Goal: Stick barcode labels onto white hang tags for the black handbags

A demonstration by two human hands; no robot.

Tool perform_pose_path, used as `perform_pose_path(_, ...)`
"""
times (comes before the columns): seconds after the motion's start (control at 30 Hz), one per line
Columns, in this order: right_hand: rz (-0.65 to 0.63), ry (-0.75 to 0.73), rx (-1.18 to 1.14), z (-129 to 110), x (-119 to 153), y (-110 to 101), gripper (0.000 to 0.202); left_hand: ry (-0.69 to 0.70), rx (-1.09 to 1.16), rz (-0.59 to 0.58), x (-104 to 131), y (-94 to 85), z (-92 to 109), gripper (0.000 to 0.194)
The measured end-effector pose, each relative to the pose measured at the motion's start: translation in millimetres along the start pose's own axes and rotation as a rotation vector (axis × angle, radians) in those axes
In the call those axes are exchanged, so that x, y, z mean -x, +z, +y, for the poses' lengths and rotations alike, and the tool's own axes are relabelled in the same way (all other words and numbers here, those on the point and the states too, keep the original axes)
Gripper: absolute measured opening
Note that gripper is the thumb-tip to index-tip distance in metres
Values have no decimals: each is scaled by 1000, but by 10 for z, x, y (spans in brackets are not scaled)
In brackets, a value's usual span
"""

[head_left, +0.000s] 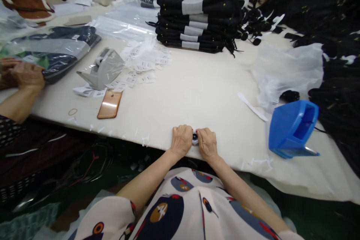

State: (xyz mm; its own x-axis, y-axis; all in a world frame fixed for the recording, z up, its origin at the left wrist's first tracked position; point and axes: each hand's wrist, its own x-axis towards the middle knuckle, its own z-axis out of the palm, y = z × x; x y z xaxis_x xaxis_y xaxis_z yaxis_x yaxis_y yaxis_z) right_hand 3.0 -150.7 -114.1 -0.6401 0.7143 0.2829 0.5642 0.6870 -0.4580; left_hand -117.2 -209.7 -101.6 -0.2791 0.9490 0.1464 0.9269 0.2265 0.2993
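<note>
At the near edge of the pale table, a small round object (195,138), dark in the middle with a light rim, sits between my two hands. My left hand (182,140) is closed, its curled fingers against the object's left side. On the right side, my right hand (207,142) is closed too, fingertips at the object. Both wrists rest near the table's front edge. Most of the object is hidden by the fingers.
Left: a gold phone (109,104), grey tape dispenser (102,69), labels (140,60) and a bagged dark garment (56,50) under a person's hands. Right: a blue tape dispenser (292,129), clear plastic (289,69). Stacked black items (197,22) lie ahead; two people are beyond.
</note>
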Motion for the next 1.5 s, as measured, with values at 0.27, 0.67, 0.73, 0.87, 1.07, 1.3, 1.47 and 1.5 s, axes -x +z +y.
perform_pose_path(0.27, -36, 22, 80, -18, -63, -10, 33, -59, -18, -77, -32, 0, 33, 26)
perform_pose_path(0.67, -30, 52, 60, 85, -187, -12, 39, -149, -53, -74, -44, -30, 80, 30)
perform_pose_path(0.73, -13, 74, 53, 64, -141, -20, 39, -140, -79, -5, 64, 18, 111, 28)
perform_pose_path(0.87, 6, 40, 14, 3, 24, -64, 35, -120, -102, 77, 155, 61, 122, 23)
perform_pose_path(1.07, 31, 43, -52, -2, 110, -77, 29, -66, -39, 42, 16, -30, 96, 28)
perform_pose_path(1.3, 12, 102, -146, 29, 87, -66, 29, -2, -38, 6, -51, 35, 62, 32)
perform_pose_path(1.47, -47, 131, -193, 1, 82, -93, 28, -10, -13, -25, -38, 37, 78, 31)
perform_pose_path(1.5, -56, 134, -190, -5, 80, -93, 28, -15, -10, -34, -39, 32, 79, 31)
